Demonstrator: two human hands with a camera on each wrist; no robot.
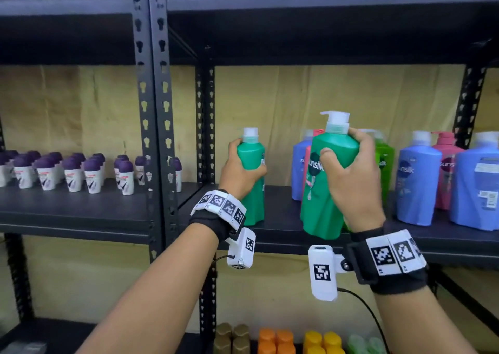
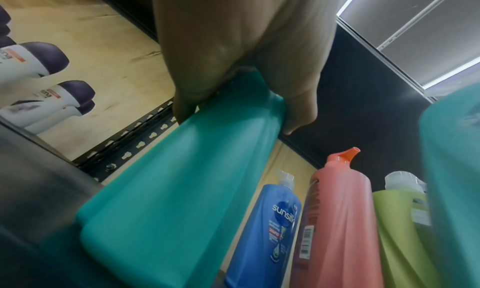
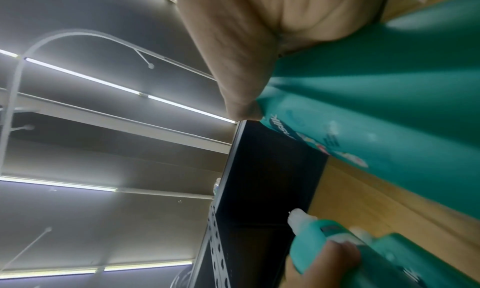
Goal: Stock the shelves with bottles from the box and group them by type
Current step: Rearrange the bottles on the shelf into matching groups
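My left hand [image 1: 240, 168] grips a teal-green pump bottle [image 1: 252, 191] near its shoulder; its base stands on the black shelf [image 1: 280, 218], at the left end. That bottle [image 2: 182, 189] fills the left wrist view under my left hand [image 2: 233, 66]. My right hand [image 1: 348, 175] holds a second teal-green Sunsilk bottle [image 1: 324, 191] by its upper body, tilted, its base at the shelf's front edge. In the right wrist view this bottle [image 3: 376, 107] runs under my right hand [image 3: 259, 35]. Blue [image 1: 417, 180], pink [image 1: 445, 164] and lime-green [image 1: 384, 164] pump bottles stand behind and to the right.
Several small white roll-ons with purple caps [image 1: 73, 172] fill the left bay's shelf. Black perforated uprights [image 1: 155, 116] divide the bays. On the shelf below stand tan [image 1: 232, 337], orange [image 1: 275, 340] and yellow [image 1: 322, 341] capped bottles. A wide bare stretch of shelf lies between my two bottles.
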